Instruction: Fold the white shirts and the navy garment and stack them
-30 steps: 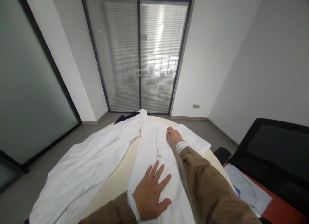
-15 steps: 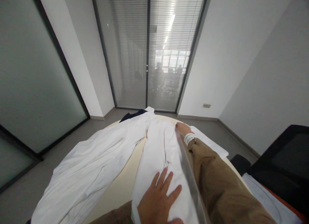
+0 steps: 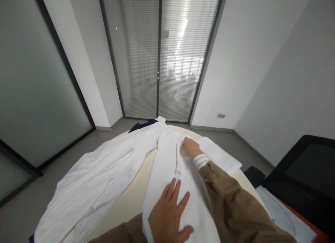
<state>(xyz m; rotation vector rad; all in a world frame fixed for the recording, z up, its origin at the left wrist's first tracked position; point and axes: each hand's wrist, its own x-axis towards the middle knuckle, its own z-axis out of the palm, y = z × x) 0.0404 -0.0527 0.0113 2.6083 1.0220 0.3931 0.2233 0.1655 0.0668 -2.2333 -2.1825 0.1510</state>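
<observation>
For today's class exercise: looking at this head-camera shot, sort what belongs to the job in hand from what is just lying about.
Part of the job:
- left hand, flat on the long white garment
- right hand, on the garment's far part
- white fabric to the left
- white fabric beside the right hand

Just lying about:
- black mesh chair
- papers on the orange desk

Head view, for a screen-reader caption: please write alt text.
A person's left hand and right hand, in brown sleeves, rest on a long white garment spread over a round cream table. More white fabric lies to its left, and glass doors with blinds stand beyond.
</observation>
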